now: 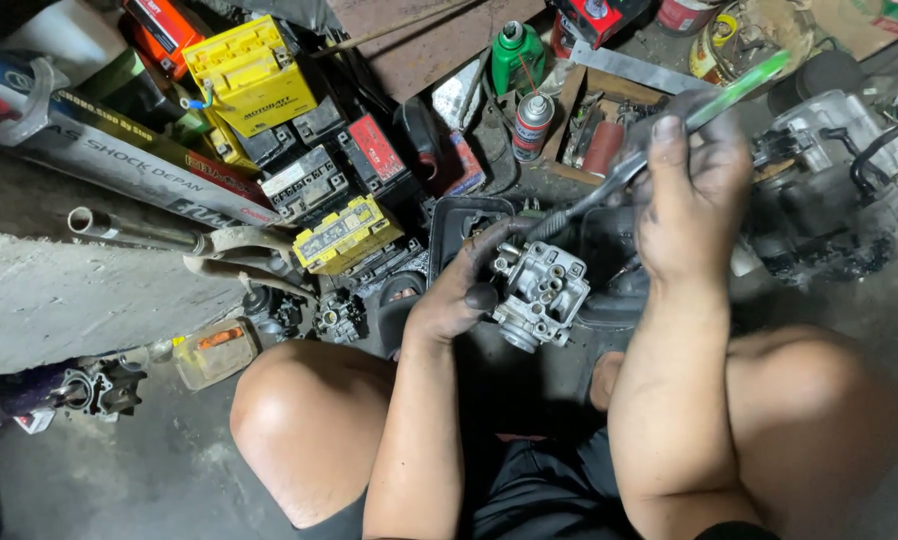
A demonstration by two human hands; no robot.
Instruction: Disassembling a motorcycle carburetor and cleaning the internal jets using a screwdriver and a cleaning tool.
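Note:
My left hand (459,295) grips a grey metal carburetor body (537,292) from its left side, holding it above the floor between my knees. My right hand (691,190) is closed around a screwdriver with a translucent green handle (744,85); its metal shaft (579,210) slants down-left and its tip reaches the top of the carburetor. Both hands are smeared with dark grease. A black plastic tray (449,225) lies on the floor just behind the carburetor.
Several yellow and black motorcycle batteries (344,235) are piled at the upper left, beside a green bottle (517,55) and a spray can (532,125). An engine block (834,170) sits at the right. A concrete ledge (59,300) runs along the left. Another small carburetor (99,388) lies lower left.

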